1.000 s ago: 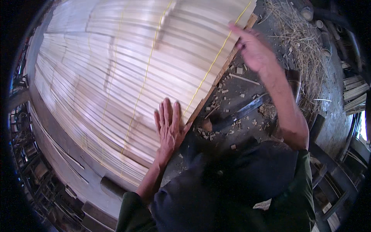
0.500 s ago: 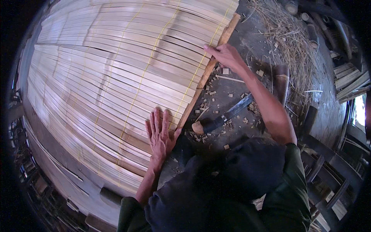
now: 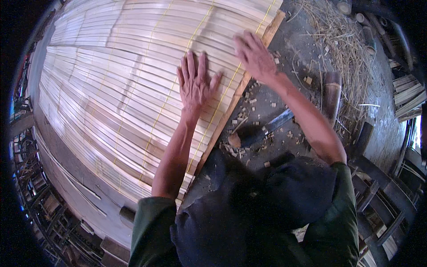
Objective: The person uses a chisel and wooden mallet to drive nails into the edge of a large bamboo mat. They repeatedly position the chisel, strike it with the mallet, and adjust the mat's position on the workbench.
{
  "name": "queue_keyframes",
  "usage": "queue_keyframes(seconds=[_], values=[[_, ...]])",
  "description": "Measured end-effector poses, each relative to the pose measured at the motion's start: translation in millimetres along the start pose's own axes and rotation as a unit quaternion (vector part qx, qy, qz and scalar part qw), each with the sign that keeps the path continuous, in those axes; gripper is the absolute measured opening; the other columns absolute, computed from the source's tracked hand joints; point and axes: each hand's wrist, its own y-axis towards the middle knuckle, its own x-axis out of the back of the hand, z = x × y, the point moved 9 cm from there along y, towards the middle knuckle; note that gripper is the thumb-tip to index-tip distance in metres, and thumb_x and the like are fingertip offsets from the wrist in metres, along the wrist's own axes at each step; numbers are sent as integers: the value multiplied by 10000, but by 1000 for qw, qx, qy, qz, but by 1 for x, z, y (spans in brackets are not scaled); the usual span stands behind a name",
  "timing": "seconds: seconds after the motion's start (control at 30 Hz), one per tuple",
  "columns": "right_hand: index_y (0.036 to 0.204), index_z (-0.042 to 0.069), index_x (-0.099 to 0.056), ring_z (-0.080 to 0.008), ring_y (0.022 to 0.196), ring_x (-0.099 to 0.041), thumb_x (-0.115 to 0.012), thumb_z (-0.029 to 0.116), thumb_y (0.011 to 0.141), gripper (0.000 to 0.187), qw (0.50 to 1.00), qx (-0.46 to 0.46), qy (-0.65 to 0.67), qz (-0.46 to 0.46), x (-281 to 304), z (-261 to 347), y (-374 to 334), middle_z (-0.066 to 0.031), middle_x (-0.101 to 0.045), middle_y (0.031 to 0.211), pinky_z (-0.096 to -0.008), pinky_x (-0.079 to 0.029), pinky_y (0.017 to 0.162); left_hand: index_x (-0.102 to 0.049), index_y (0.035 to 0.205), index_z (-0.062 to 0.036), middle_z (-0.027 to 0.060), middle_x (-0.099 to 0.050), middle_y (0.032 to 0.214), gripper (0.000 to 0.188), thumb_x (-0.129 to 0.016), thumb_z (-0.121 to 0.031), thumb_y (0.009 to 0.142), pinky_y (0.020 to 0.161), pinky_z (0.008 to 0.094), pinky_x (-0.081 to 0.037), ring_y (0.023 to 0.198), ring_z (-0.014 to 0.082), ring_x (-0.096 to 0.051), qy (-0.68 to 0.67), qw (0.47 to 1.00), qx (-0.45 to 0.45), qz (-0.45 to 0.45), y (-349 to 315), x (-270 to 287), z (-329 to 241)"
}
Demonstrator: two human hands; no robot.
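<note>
Slat mat (image 3: 133, 89) lay left of knife (image 3: 266, 129); left hand (image 3: 195, 86) spread flat on it, right hand (image 3: 255, 55) blurred, loosely spread, beyond knife. I judged light, even pressure best, avoiding buckling.

Slatted mat (image 3: 133, 58) under left grip (image 3: 195, 86): pale cream-tan, fine parallel stripes, crossed by bright yellow cords (image 3: 221, 103). Board (image 3: 273, 29) beside right grip (image 3: 254, 55): orange-brown. Straw (image 3: 351, 71) farther right: yellowish tan.
</note>
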Motion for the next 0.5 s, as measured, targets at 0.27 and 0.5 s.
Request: queue_keyframes(seconds=[0.27,0.5], values=[[1308,42,-533,-445,1249,-494,-545,320,988,425,982,-127,138,13,53,-51,-31,-270,-467,1390,-467,-460,1019,-272,1546,-187,205,-209,1593,759,-504,-576,936,1171,577,-172,1459,438,-190,6,1000,-16,-4,2,-14,-9],[1424,12,-393,-445,1277,-454,-650,215,923,599,946,-310,-84,-43,170,-103,-262,-264,-432,1420,-474,-439,1018,-386,1441,20,275,-312,1523,667,-627,-310,914,1144,562,-248,1391,472,-310,-61,995,-41,-69,-33,4,-37]])
